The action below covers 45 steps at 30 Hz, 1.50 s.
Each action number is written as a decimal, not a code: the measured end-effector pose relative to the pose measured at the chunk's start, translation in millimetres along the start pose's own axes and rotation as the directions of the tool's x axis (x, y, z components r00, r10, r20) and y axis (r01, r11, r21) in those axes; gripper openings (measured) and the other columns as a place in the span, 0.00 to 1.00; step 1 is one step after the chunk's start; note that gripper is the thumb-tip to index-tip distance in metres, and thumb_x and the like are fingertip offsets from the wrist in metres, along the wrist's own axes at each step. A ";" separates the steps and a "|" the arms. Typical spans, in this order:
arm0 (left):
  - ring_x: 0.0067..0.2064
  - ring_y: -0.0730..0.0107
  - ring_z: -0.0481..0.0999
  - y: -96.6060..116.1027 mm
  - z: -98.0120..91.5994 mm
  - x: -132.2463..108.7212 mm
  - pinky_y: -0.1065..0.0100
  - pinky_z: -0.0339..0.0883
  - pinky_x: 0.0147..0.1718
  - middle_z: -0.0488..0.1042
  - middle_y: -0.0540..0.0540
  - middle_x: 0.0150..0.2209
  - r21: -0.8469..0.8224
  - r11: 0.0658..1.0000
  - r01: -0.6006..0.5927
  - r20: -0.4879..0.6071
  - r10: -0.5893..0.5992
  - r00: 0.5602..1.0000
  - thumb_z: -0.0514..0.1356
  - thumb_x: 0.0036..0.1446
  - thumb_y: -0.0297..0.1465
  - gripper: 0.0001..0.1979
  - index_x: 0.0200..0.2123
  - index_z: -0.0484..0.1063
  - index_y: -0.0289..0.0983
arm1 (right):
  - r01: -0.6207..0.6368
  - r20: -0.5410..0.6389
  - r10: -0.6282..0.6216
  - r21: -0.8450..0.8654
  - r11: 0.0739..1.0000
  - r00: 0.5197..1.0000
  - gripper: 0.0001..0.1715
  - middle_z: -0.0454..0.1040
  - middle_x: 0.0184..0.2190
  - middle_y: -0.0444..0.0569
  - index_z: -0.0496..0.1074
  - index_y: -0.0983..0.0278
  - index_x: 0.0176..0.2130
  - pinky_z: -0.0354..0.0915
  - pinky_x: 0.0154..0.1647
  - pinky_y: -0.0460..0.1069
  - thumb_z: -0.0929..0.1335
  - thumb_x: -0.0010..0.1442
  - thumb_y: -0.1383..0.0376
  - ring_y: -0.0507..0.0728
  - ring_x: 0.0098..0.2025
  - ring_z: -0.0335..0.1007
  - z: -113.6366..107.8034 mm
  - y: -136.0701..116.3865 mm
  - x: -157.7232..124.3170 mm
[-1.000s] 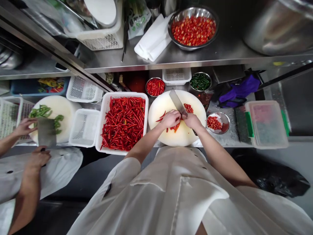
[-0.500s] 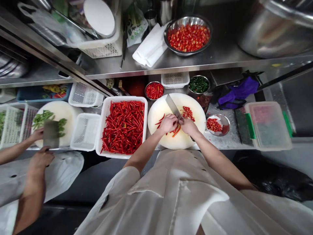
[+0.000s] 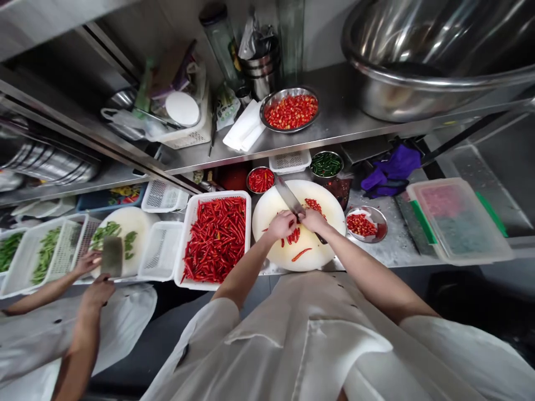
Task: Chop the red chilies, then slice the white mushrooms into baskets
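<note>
My right hand (image 3: pixel 314 220) grips the handle of a cleaver (image 3: pixel 287 196) whose blade points away over a round white cutting board (image 3: pixel 326 248). My left hand (image 3: pixel 281 225) is curled on a bunch of red chilies (image 3: pixel 293 236) pressed to the board, right beside the blade. Chopped chili pieces (image 3: pixel 312 205) lie beyond the knife, and one loose chili (image 3: pixel 301 254) lies nearer me. A white tray of whole red chilies (image 3: pixel 215 238) stands just left of the board.
Small steel bowls hold cut red chili (image 3: pixel 361 225), red chilies (image 3: pixel 260 179) and green chilies (image 3: pixel 326 164). A bowl of chopped chili (image 3: pixel 291 110) sits on the shelf above. At left a co-worker's hands (image 3: pixel 92 275) hold a cleaver over green chilies. A lidded container (image 3: pixel 457 220) stands right.
The camera has tilted up, so the shelf shows more. My hands and the cleaver stay together on the board; one chili now lies loose near the board's front.
</note>
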<state>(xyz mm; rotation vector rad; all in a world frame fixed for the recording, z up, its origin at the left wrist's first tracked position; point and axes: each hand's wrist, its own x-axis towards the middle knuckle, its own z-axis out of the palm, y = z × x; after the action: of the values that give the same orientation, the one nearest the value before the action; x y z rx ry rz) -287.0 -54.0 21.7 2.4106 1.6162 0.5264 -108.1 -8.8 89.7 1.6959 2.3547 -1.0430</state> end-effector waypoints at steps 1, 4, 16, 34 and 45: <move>0.48 0.57 0.76 -3.1 -2.0 -3.5 0.55 0.71 0.54 0.77 0.42 0.41 0.015 0.999 0.032 -0.035 -0.032 0.999 0.59 0.66 0.32 0.06 0.38 0.76 0.39 | -0.004 0.000 0.004 0.001 1.000 1.000 0.22 0.82 0.53 0.60 0.79 0.66 0.54 0.68 0.49 0.48 0.60 0.76 0.61 0.62 0.54 0.79 0.4 3.7 -3.5; 0.55 0.51 0.75 -11.9 0.0 -19.7 0.48 0.69 0.58 0.78 0.37 0.50 0.023 0.963 0.268 -0.287 -0.251 0.925 0.57 0.70 0.40 0.15 0.51 0.76 0.38 | -0.033 0.005 0.033 -0.015 0.999 0.999 0.24 0.82 0.53 0.61 0.78 0.66 0.56 0.68 0.48 0.50 0.59 0.76 0.58 0.63 0.54 0.79 7.5 12.9 -17.0; 0.79 0.42 0.48 47.8 61.9 -41.6 0.40 0.48 0.75 0.50 0.32 0.77 0.177 0.926 0.334 -0.190 -0.301 0.934 0.52 0.71 0.48 0.42 0.78 0.43 0.33 | 0.039 -0.022 -0.040 -0.025 0.999 0.999 0.22 0.83 0.52 0.59 0.82 0.66 0.50 0.66 0.46 0.47 0.62 0.74 0.59 0.63 0.53 0.79 -10.7 50.8 -8.9; 0.79 0.33 0.41 44.9 40.2 -55.4 0.27 0.36 0.73 0.45 0.31 0.78 0.243 0.968 0.061 -0.024 -0.057 0.998 0.59 0.67 0.55 0.47 0.79 0.46 0.39 | -0.115 -0.058 0.105 -0.213 0.970 0.993 0.26 0.82 0.53 0.63 0.77 0.65 0.54 0.66 0.47 0.51 0.57 0.76 0.56 0.66 0.55 0.79 -9.2 66.8 -45.1; 0.70 0.47 0.66 21.4 23.4 -18.6 0.46 0.63 0.70 0.67 0.33 0.68 -0.036 0.998 0.060 -0.043 -0.062 0.997 0.59 0.67 0.44 0.36 0.73 0.57 0.36 | -0.128 -0.102 0.105 -0.245 0.961 0.989 0.26 0.82 0.52 0.62 0.79 0.63 0.54 0.68 0.48 0.53 0.58 0.75 0.56 0.66 0.54 0.80 -7.3 57.9 -54.8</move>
<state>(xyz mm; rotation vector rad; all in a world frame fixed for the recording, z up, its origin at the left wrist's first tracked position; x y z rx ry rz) -265.9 -78.5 4.3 2.3322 1.6783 0.5957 -34.4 -40.0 90.1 1.7902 2.2876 -0.6322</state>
